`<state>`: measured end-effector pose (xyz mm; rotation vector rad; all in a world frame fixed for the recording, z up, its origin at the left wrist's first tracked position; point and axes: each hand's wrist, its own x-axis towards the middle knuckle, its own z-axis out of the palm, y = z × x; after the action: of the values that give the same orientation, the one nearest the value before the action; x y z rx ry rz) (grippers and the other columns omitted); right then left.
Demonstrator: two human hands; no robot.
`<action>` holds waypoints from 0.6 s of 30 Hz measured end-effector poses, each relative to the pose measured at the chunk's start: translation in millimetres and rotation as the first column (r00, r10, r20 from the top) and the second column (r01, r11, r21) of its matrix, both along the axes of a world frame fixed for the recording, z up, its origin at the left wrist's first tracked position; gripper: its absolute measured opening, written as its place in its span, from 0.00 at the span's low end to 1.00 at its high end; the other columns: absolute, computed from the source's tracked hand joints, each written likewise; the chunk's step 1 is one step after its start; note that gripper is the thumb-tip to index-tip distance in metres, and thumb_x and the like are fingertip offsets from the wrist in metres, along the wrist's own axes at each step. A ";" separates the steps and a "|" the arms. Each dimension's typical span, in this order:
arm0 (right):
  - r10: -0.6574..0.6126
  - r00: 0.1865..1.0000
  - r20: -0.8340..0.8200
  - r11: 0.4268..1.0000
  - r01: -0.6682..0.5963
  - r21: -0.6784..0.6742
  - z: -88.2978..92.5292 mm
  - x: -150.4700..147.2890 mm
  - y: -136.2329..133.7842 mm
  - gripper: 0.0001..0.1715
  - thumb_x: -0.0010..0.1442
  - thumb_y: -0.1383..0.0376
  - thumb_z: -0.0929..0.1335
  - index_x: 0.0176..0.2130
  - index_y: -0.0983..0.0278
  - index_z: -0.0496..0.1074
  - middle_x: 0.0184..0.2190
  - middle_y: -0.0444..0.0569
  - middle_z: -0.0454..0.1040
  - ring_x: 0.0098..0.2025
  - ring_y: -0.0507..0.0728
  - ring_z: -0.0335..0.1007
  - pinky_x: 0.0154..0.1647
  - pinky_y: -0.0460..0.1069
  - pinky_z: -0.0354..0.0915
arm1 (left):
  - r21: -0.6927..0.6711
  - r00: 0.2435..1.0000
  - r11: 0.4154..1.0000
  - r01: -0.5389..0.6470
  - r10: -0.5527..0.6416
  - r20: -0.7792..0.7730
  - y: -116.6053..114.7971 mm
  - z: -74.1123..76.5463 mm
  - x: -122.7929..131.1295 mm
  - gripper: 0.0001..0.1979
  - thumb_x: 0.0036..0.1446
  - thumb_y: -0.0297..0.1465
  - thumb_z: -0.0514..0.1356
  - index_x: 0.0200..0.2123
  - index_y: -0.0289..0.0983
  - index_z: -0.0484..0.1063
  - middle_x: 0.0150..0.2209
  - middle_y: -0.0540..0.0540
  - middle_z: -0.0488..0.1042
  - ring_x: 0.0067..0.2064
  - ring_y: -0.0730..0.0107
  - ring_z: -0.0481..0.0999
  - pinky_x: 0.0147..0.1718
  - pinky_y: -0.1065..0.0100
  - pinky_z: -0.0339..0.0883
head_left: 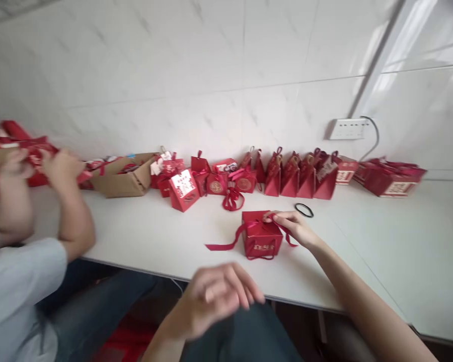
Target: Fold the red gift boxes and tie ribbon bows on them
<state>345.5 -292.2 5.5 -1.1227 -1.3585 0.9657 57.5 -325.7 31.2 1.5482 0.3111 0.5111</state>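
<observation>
A small red gift box (259, 240) stands on the white table (381, 251) in front of me, with a red ribbon (222, 245) trailing off to its left. My right hand (292, 226) rests on the box's top and pinches the ribbon there. My left hand (219, 294) hovers below the table's front edge, blurred by motion, its fingers loosely curled with nothing seen in them.
A row of red gift boxes (287, 176) lines the wall. A brown cardboard box (124, 176) sits at the left, a black hair tie (304, 209) behind my box, a power strip (347, 129) on the wall. Another person (30, 281) at the left handles red packaging.
</observation>
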 end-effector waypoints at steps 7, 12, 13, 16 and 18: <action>-0.035 0.989 -0.147 0.998 0.042 0.042 -2.3 4.5 2.1 0.30 0.55 0.41 0.65 0.27 0.64 0.77 0.41 0.52 0.76 0.41 0.59 0.71 0.45 0.52 0.67 | 0.501 0.773 0.685 -0.529 0.632 -0.048 71.7 -15.6 62.4 0.12 0.58 0.40 0.54 0.38 0.38 0.70 0.44 0.43 0.73 0.47 0.61 0.73 0.47 0.61 0.66; -0.212 0.975 -0.058 0.973 0.205 -0.108 11.9 15.2 -3.8 0.35 0.54 0.38 0.63 0.19 0.64 0.67 0.28 0.52 0.74 0.30 0.55 0.69 0.35 0.50 0.66 | 0.396 0.794 0.804 -0.443 0.557 -0.242 96.6 -26.2 74.1 0.16 0.59 0.45 0.51 0.33 0.38 0.66 0.30 0.49 0.71 0.33 0.67 0.72 0.34 0.67 0.65; -0.197 0.980 0.028 0.963 0.199 -0.183 14.3 16.2 -4.9 0.35 0.54 0.37 0.63 0.19 0.65 0.67 0.23 0.50 0.72 0.27 0.54 0.68 0.32 0.50 0.64 | 0.357 0.812 0.844 -0.399 0.507 -0.290 100.2 -26.1 73.2 0.18 0.58 0.47 0.52 0.31 0.38 0.65 0.26 0.51 0.68 0.29 0.70 0.69 0.30 0.69 0.63; -0.061 0.982 0.177 0.941 0.116 -0.317 18.3 16.0 -6.6 0.34 0.54 0.38 0.64 0.21 0.65 0.66 0.17 0.46 0.68 0.22 0.52 0.64 0.27 0.48 0.60 | 0.228 0.862 0.933 -0.277 0.346 -0.371 109.8 -24.6 68.7 0.22 0.57 0.50 0.52 0.24 0.38 0.60 0.19 0.55 0.59 0.24 0.74 0.63 0.24 0.71 0.56; 0.016 0.985 0.171 0.951 0.038 -0.308 18.7 14.8 -6.4 0.31 0.55 0.41 0.66 0.23 0.65 0.65 0.19 0.45 0.67 0.23 0.50 0.63 0.27 0.47 0.58 | 0.160 0.896 0.967 -0.197 0.244 -0.372 115.3 -22.9 65.5 0.23 0.57 0.50 0.53 0.22 0.37 0.57 0.19 0.55 0.57 0.23 0.75 0.62 0.25 0.72 0.54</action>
<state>360.3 -298.7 24.2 -1.4784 -1.3649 1.1226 123.0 -210.4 8.3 1.7385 0.7840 0.3976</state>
